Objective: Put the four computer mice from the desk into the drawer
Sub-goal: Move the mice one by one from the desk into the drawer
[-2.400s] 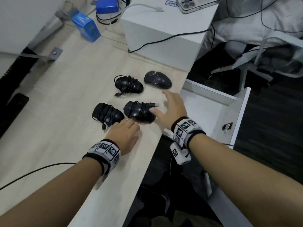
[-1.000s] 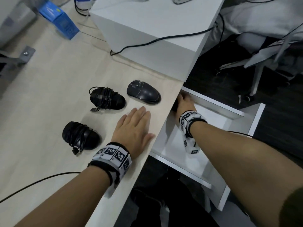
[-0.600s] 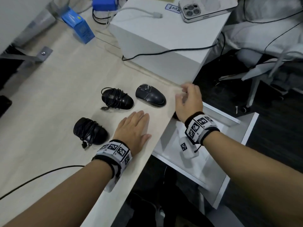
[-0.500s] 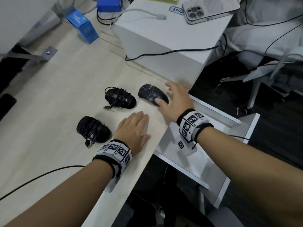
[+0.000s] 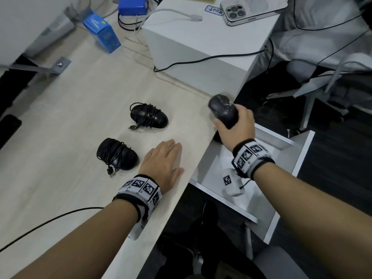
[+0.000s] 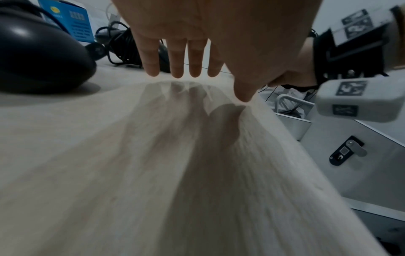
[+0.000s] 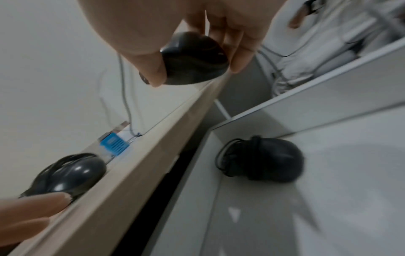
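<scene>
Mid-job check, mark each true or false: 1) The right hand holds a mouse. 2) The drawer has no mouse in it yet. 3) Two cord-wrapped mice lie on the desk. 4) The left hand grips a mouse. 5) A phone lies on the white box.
1) True: the right hand grips the cordless mouse above the desk edge.
2) False: a wrapped mouse already lies in the drawer.
3) True: the far mouse and the near mouse.
4) False: the left hand rests flat on the desk, holding nothing.
5) True: the phone lies on the white box.
</scene>
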